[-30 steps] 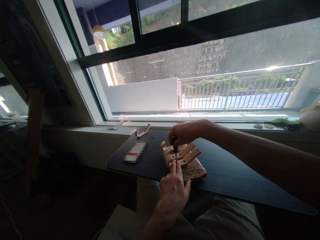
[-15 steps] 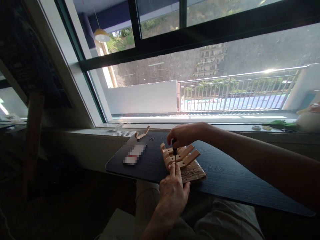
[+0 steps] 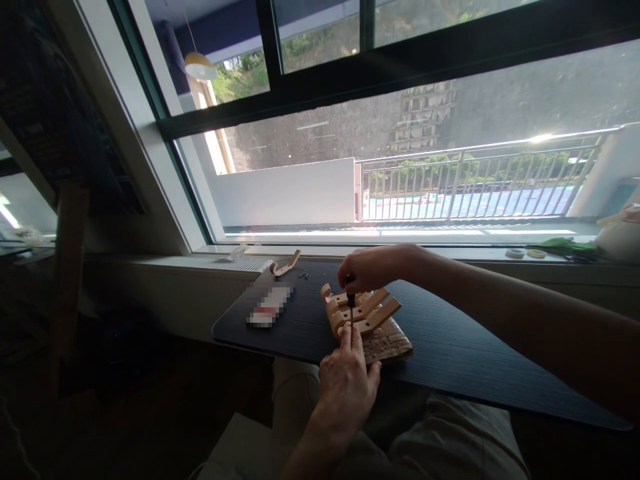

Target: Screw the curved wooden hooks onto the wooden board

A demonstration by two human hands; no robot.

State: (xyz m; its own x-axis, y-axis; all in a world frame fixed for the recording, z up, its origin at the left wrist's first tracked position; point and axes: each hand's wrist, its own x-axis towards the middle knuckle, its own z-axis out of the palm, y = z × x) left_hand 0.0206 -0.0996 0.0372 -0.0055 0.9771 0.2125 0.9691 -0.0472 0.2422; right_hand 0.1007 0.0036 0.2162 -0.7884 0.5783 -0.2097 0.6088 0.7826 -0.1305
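Observation:
In the head view my right hand (image 3: 367, 270) is closed round the dark handle of a screwdriver (image 3: 351, 301), held upright with its shaft pointing down. The shaft's tip meets the nearest of several curved wooden hooks (image 3: 377, 315), close to my left fingertips. My left hand (image 3: 349, 377) reaches up from below, index and middle fingers stretched and pressed against that hook at the tip; its thumb rests by the board's front edge. Under the hooks lies a brown board (image 3: 393, 343) pitted with small holes. Whether a screw sits under the tip is hidden by my fingers.
On the dark table (image 3: 450, 347) lie a blurred-out packet (image 3: 270, 307), a loose wooden hook (image 3: 286, 265) and a few small screws (image 3: 304, 275). A window sill (image 3: 450, 255) runs behind, with tape rolls (image 3: 536, 254) at the right. My legs are under the table.
My right hand has shifted very slightly on the screwdriver's handle, which stays upright at the same spot. My left hand and the hooks look unmoved.

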